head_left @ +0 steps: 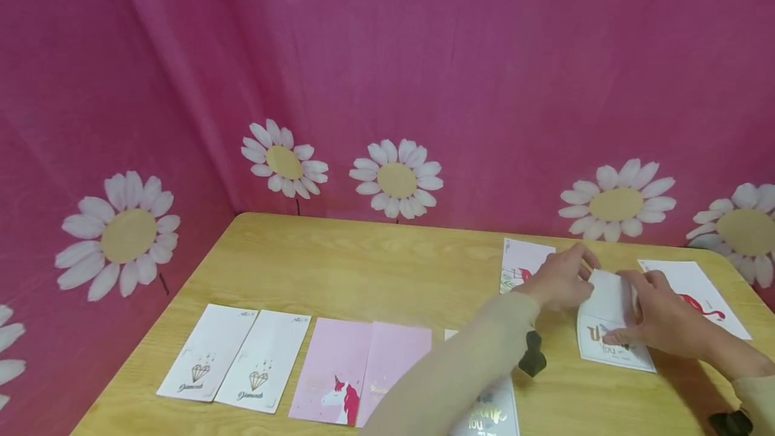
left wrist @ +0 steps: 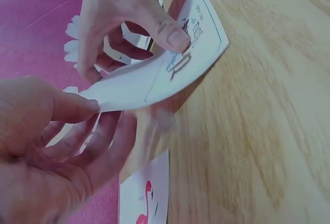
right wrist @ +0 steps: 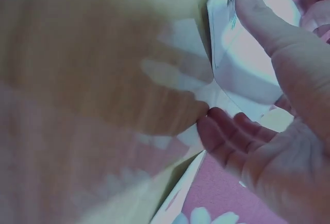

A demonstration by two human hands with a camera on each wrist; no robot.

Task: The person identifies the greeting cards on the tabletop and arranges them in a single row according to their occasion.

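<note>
Toward the right side of the table both hands hold a white card with "thank"-style lettering near its near end. My left hand pinches the blank end between thumb and fingers. Across from it my right hand grips the card by its side, thumb over the printed face and fingers reaching round the edge. The card bends in a curve between the hands in the left wrist view, its lettered end low over the wood. In the right wrist view, the right thumb lies across the card.
Flamingo cards lie on either side of the hands, one at the right and one at the back. Diamond cards, pink unicorn cards and another lettered card line the table's front left. A pink flowered curtain hangs behind.
</note>
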